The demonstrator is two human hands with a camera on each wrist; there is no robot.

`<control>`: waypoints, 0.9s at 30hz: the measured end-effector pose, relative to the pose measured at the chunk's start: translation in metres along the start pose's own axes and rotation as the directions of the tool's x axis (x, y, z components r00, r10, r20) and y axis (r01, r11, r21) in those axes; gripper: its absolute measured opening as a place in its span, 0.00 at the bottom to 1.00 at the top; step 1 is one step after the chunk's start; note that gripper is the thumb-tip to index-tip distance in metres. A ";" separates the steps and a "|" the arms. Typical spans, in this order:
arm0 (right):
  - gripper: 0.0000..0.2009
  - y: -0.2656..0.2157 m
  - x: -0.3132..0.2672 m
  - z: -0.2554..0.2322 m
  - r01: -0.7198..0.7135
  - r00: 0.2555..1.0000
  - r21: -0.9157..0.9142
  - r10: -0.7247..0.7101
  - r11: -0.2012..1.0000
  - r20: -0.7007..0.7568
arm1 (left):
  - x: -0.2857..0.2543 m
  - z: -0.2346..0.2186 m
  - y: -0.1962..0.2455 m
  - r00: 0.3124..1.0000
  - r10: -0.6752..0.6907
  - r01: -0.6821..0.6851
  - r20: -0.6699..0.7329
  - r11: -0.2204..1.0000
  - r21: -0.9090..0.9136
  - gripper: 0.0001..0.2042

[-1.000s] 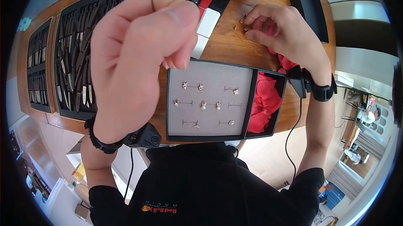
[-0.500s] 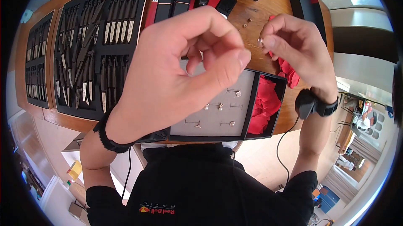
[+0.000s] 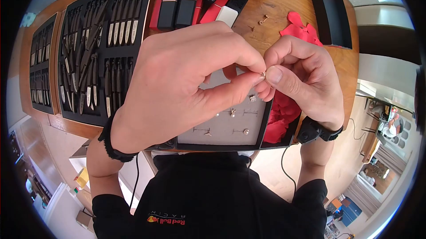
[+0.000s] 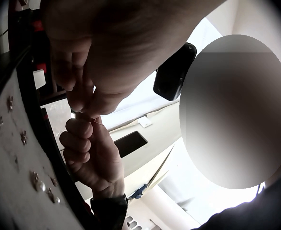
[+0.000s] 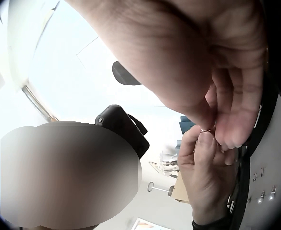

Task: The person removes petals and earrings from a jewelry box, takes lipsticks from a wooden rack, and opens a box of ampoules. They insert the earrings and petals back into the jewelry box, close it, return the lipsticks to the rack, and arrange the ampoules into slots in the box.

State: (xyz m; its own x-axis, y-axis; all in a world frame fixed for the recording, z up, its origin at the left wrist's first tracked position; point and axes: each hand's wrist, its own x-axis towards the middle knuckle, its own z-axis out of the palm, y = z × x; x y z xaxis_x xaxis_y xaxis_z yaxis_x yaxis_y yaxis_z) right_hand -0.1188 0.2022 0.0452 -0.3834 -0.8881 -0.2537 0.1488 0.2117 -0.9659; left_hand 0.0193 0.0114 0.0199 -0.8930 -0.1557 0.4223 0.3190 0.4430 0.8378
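In the head view my left hand and right hand meet over the jewelry tray. Thumb and forefinger of each pinch a tiny shiny earring, mostly covered by the fingertips. A glint of its metal also shows in the right wrist view, where the earring sits between both hands. Below lies the tray's grey pad, partly hidden by my left hand. Several studs are set in it, among them a pearl earring and a clover-shaped one. Red petals fill the side compartment.
Two small gold pieces lie on the wooden table beyond my hands. Loose red petals are to their right, near a black box lid. Black slim boxes stand at the back; a tray of dark slim tools is at left.
My right hand has picked up a small earring from the table and brought it back toward me. My left hand has come down and right, so the fingertips of both hands now meet.
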 end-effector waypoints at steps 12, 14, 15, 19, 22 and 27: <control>0.06 0.008 -0.010 0.003 0.050 0.999 -0.041 -0.050 0.998 0.011 | 0.001 -0.001 0.007 0.992 -0.079 0.081 0.096 0.997 -0.013 0.09; 0.06 0.008 -0.010 0.002 0.061 0.998 -0.049 -0.060 0.997 0.024 | 0.002 -0.001 0.008 0.995 -0.075 0.078 0.071 0.996 -0.033 0.10; 0.06 0.009 -0.010 0.002 0.072 0.997 -0.057 -0.070 0.996 0.041 | 0.002 -0.002 0.008 0.995 -0.042 0.043 0.091 0.999 -0.004 0.10; 0.06 0.010 -0.011 0.000 0.069 0.997 -0.031 -0.068 0.997 0.039 | 0.001 -0.002 0.007 0.991 0.037 -0.048 0.127 0.995 0.083 0.11; 0.06 0.009 -0.010 -0.001 0.063 0.997 -0.057 -0.060 0.996 0.055 | 0.003 -0.003 0.006 0.988 0.090 -0.106 0.127 0.986 0.129 0.10; 0.06 0.008 -0.010 -0.003 0.025 0.997 -0.043 -0.022 0.999 0.071 | 0.003 -0.001 0.010 0.992 0.036 -0.052 0.120 0.990 0.131 0.10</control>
State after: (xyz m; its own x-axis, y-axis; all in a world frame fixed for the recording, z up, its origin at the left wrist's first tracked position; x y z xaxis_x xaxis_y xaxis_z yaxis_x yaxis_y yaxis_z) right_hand -0.1158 0.2143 0.0396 -0.3210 -0.9191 -0.2285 0.1002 0.2070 -0.9732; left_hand 0.0203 0.0146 0.0298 -0.9125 -0.0328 0.4078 0.3205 0.5620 0.7625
